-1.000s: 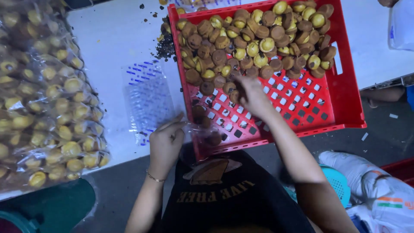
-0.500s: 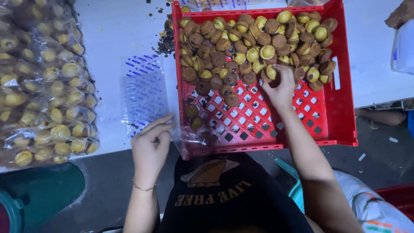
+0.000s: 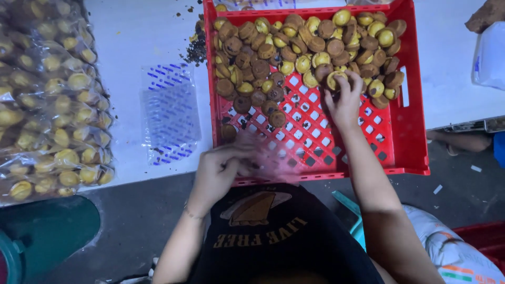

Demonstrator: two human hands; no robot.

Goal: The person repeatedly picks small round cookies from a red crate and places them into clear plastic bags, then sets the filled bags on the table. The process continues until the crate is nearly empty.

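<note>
In the red crate (image 3: 410, 131), the right hand (image 3: 344, 100) pinches a round cake (image 3: 335, 80); the left hand (image 3: 223, 171) grips a clear bag (image 3: 268, 160), blurry.

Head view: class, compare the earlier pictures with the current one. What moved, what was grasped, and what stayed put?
The right hand reached farther up the red crate and now grips a cake in its fingers. The left hand stayed at the crate's near edge, holding a clear bag. The flat bags and packed cakes did not move.
</note>
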